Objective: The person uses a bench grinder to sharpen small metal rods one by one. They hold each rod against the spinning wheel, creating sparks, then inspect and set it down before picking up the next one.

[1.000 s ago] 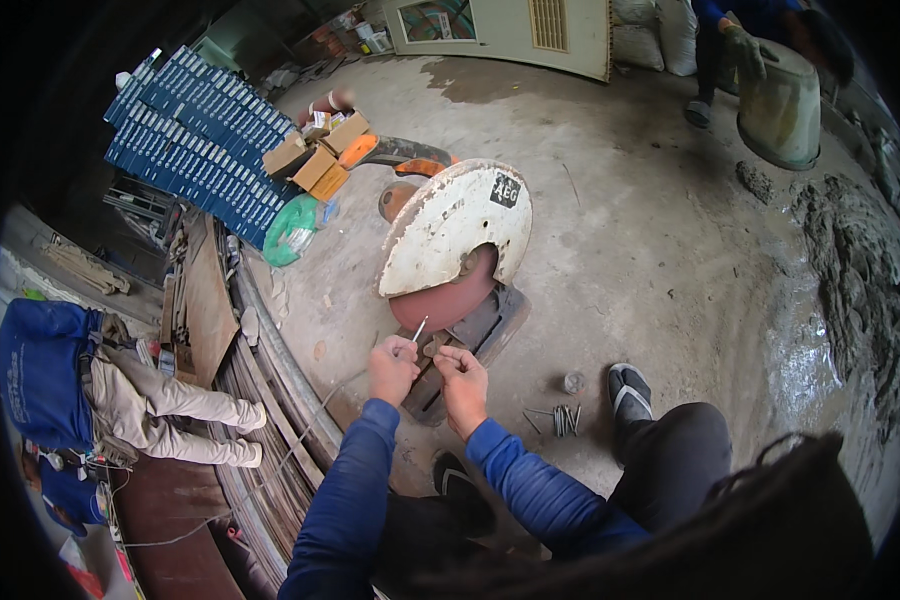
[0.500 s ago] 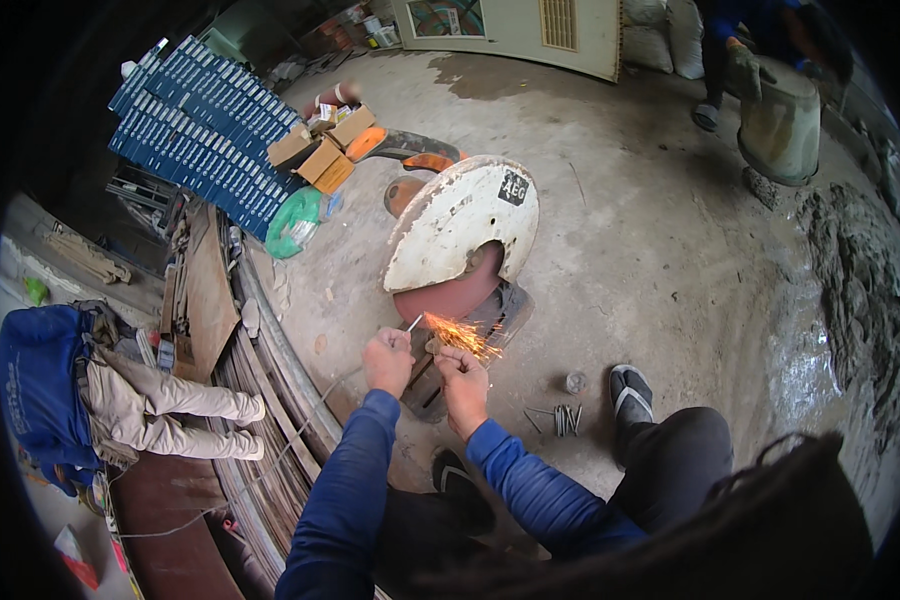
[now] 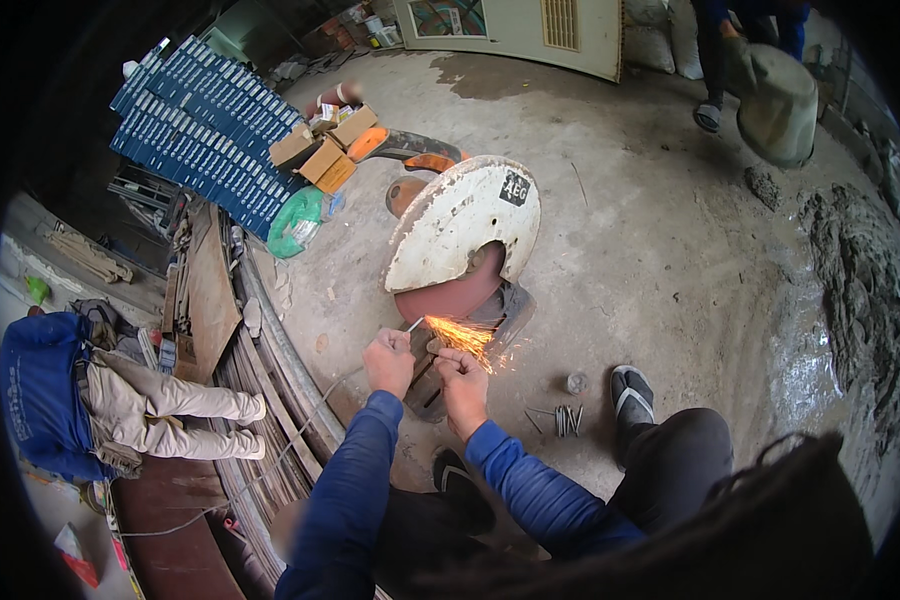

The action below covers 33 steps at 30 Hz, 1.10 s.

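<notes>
A chop saw with a chipped white guard and reddish disc stands on the floor before me. My left hand grips a thin metal rod whose tip meets the disc's lower edge, where orange sparks spray rightward. My right hand is closed on a small piece just right of the left, over the saw base; I cannot make that piece out. Several short metal rods and a small metal cylinder lie by my right foot.
Blue stacked boxes, open cartons and green coiled hose sit back-left. A person bends over long boards at left. Another person holds a bucket near wet mortar at right. A cable runs at lower left.
Sparks have appeared at the rod's tip since a second ago. My left hand moved slightly left and up. The co-worker at right has shifted with the bucket.
</notes>
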Available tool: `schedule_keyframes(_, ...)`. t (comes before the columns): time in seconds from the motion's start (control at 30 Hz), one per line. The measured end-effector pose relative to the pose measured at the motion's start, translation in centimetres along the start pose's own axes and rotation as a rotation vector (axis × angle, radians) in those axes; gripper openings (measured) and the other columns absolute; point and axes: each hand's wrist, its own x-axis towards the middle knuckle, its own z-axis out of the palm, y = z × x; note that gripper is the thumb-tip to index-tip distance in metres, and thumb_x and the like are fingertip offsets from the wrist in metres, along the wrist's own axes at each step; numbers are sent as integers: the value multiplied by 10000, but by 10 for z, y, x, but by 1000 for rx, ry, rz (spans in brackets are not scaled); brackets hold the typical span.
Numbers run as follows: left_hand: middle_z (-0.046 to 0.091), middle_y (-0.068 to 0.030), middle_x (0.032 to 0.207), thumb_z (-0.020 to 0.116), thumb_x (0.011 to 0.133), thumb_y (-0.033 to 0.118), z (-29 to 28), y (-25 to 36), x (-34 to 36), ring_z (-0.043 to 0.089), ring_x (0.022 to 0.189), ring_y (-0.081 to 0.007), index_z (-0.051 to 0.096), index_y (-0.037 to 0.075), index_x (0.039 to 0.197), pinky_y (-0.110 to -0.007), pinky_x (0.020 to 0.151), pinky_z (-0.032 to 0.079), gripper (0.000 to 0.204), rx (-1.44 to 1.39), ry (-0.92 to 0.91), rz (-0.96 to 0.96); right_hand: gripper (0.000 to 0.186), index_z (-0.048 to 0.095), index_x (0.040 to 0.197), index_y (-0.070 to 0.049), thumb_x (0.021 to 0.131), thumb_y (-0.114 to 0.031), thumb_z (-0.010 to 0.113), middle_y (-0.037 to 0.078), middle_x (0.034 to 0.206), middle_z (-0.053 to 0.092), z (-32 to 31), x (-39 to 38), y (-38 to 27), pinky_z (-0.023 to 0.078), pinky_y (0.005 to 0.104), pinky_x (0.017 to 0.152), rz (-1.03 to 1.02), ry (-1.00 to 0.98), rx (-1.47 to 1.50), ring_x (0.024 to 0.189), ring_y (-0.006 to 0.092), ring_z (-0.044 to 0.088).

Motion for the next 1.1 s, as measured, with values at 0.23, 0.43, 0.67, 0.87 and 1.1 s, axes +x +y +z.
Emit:
schedule_keyframes(0.23,642,-102,665,643,898,86,1,-6,2,637,530,-176,646,-22,828,-329,507,485,129,-30,-11,-11,219,645,1078,35,870,-31,658,-22,813,604,1,0,0,388,189,597,6,1,11,675,33,486)
schedule_keyframes(0.43,650,-86,728,628,920,89,-1,0,3,645,560,-153,641,-34,889,-279,503,501,127,-95,-93,-89,217,647,1074,27,871,-47,656,-18,815,602,0,-1,-1,393,199,603,27,22,-9,680,43,492)
schedule_keyframes(0.67,660,-87,870,652,913,70,-14,15,-6,670,691,-161,612,-19,1001,-251,595,539,131,-449,-390,-225,222,643,1075,23,868,-55,656,-15,812,593,-3,-1,-3,386,210,603,14,11,-4,679,49,483)
schedule_keyframes(0.87,671,-86,878,666,905,52,-17,19,-10,672,755,-148,614,-13,995,-254,654,545,122,-498,-413,-164,222,633,1080,27,871,-44,643,-11,824,598,-3,-1,0,377,203,583,13,-4,-19,668,45,481)
schedule_keyframes(1.1,679,-87,864,661,903,36,-17,16,-13,672,736,-147,619,-12,980,-252,640,542,99,-525,-402,-142,220,644,1072,31,870,-55,648,-8,837,596,-3,0,1,403,213,633,-31,-2,-26,716,57,495)
